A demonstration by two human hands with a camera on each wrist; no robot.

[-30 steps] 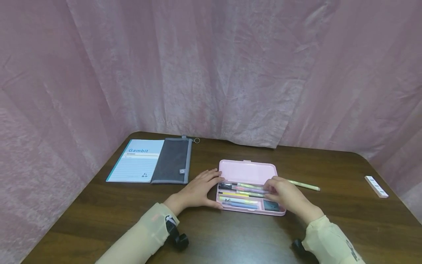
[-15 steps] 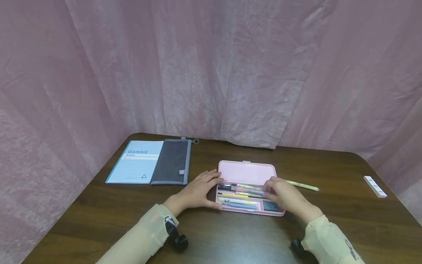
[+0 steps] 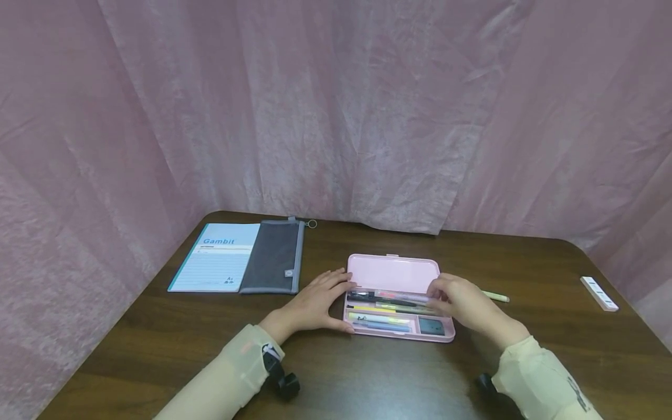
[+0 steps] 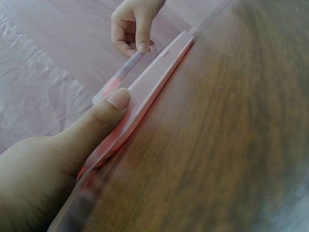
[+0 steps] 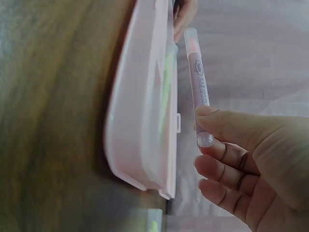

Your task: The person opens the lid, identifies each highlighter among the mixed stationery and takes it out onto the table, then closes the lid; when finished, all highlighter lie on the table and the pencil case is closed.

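Note:
An open pink pencil case (image 3: 394, 274) holds several pens, a yellow pencil and a dark block (image 3: 431, 326) in its front right compartment. My left hand (image 3: 312, 306) rests at the case's left end with fingers spread, its thumb (image 4: 104, 111) on the case's edge in the left wrist view. At the right end, my right hand (image 3: 467, 300) pinches a purple highlighter (image 5: 198, 82) with a clear cap between thumb and forefinger, near one end. The right wrist view shows that highlighter raised above the case (image 5: 130, 106).
A blue-white notebook (image 3: 217, 262) and a grey zip pouch (image 3: 273, 256) lie side by side at the back left. Behind my right hand lies a light green pen (image 3: 496, 296). A small white strip (image 3: 599, 293) is near the table's right edge, and a pink curtain hangs behind.
My right hand has moved slightly right and up with the highlighter, uncovering more of the dark block and showing a dark pen in the case. The left hand has stayed in place.

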